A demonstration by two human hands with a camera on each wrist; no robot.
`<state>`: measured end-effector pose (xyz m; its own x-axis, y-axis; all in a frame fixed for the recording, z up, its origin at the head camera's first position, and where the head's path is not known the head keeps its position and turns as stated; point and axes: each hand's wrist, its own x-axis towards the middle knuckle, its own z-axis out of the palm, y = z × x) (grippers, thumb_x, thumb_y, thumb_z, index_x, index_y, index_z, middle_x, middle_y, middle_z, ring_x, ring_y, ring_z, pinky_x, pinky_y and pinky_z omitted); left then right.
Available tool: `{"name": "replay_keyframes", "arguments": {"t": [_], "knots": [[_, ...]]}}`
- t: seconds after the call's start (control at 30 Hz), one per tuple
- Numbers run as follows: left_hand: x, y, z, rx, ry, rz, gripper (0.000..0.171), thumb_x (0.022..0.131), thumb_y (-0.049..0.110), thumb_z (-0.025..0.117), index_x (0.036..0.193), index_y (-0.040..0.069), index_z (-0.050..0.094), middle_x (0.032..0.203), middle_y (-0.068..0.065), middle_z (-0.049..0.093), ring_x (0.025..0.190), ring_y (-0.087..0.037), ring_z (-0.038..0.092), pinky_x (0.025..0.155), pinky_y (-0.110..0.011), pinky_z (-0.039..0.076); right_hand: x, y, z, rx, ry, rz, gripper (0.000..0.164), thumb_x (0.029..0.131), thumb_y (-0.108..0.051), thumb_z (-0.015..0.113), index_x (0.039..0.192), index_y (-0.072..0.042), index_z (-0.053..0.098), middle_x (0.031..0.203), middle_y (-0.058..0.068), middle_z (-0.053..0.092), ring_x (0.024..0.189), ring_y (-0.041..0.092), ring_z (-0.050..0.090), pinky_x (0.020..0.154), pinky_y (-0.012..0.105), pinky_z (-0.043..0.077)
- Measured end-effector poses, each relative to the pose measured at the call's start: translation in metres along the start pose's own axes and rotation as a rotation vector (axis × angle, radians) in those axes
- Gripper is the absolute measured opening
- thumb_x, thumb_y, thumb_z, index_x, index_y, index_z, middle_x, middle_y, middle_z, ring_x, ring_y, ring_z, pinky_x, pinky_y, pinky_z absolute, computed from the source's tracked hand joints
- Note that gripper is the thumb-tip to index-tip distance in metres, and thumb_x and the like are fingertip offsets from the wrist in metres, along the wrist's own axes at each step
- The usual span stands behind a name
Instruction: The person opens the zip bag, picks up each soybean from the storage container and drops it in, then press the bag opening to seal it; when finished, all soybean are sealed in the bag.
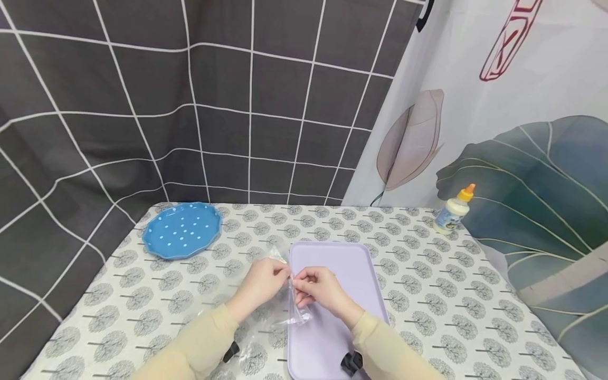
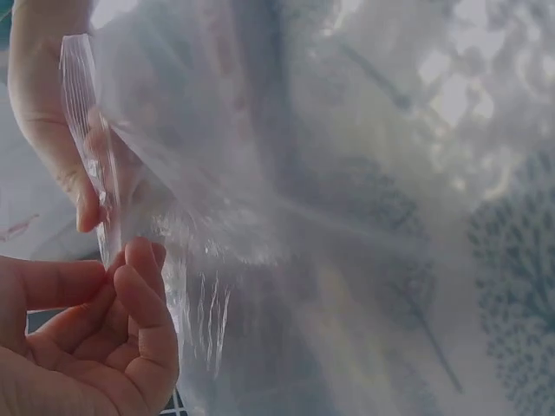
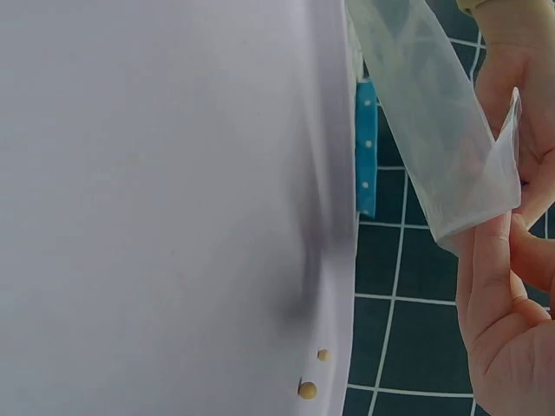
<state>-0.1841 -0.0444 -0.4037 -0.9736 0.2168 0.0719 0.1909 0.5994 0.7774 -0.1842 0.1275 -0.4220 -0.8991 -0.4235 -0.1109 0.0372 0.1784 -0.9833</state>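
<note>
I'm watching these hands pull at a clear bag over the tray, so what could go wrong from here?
The bag is thin, and both the left hand and right hand pinch only its edge, so it could slip or tear. Two small beads sit at the tray rim and might roll off if the tray is bumped.

Head view high, facing down the table [image 1: 427, 295], wrist views close, sharing the clear bag [image 2: 286, 173].

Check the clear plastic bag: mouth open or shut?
Open. Right wrist view shows the clear plastic bag mouth parted, left hand and right hand each pinching an edge.
</note>
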Motion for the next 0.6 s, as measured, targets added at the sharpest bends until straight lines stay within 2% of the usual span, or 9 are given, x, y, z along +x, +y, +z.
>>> {"name": "replay_keyframes", "arguments": {"t": [0.13,0.23,0.33,0.4,0.6], "knots": [[-0.0008,-0.0006,0.0003,0.011,-0.001,0.023,0.022,0.09,0.014,0.058,0.072,0.014,0.07,0.052,0.006,0.051,0.047,-0.007,0.041,0.041,-0.018,0.037,-0.0014,-0.0001,-0.0018,-0.013,-0.004,0.024,0.023,0.091,-0.01,0.061,0.097,0.011,0.059,0.071,0.008,0.063,0.057,0.011,0.063,0.059,0.032,0.059],[-0.0015,-0.0008,0.0017,0.035,-0.011,0.062,0.017,0.089,0.013,0.059,0.078,0.012,0.072,0.065,0.001,0.065,0.054,-0.007,0.05,0.048,-0.019,0.046,-0.0009,0.0003,-0.003,-0.027,0.006,0.029,0.028,0.092,-0.017,0.062,0.097,0.009,0.058,0.072,0.008,0.063,0.055,0.011,0.062,0.057,0.032,0.059],[-0.0022,-0.0006,0.0039,0.054,-0.009,0.101,0.013,0.086,0.011,0.061,0.084,0.01,0.073,0.082,-0.005,0.072,0.064,-0.008,0.059,0.058,-0.02,0.052,0.0004,0.0021,-0.005,-0.023,0.019,0.025,0.029,0.091,-0.021,0.063,0.097,0.008,0.056,0.073,0.008,0.063,0.054,0.012,0.062,0.055,0.033,0.059],[-0.0022,-0.0009,0.0053,0.06,-0.005,0.114,0.011,0.085,0.01,0.063,0.084,0.009,0.073,0.083,-0.005,0.072,0.068,-0.008,0.062,0.062,-0.019,0.053,0.0005,0.0022,-0.006,-0.022,0.027,0.017,0.028,0.091,-0.019,0.063,0.097,0.007,0.056,0.073,0.008,0.063,0.054,0.012,0.062,0.055,0.033,0.059],[-0.0023,-0.0013,0.006,0.049,-0.017,0.118,0.009,0.084,0.01,0.064,0.083,0.009,0.073,0.08,-0.003,0.071,0.066,-0.007,0.061,0.061,-0.017,0.051,-0.0018,0.0002,-0.0087,-0.05,0.032,0.025,0.026,0.085,-0.013,0.07,0.096,0.007,0.058,0.073,0.009,0.063,0.055,0.012,0.062,0.056,0.033,0.059]]}}
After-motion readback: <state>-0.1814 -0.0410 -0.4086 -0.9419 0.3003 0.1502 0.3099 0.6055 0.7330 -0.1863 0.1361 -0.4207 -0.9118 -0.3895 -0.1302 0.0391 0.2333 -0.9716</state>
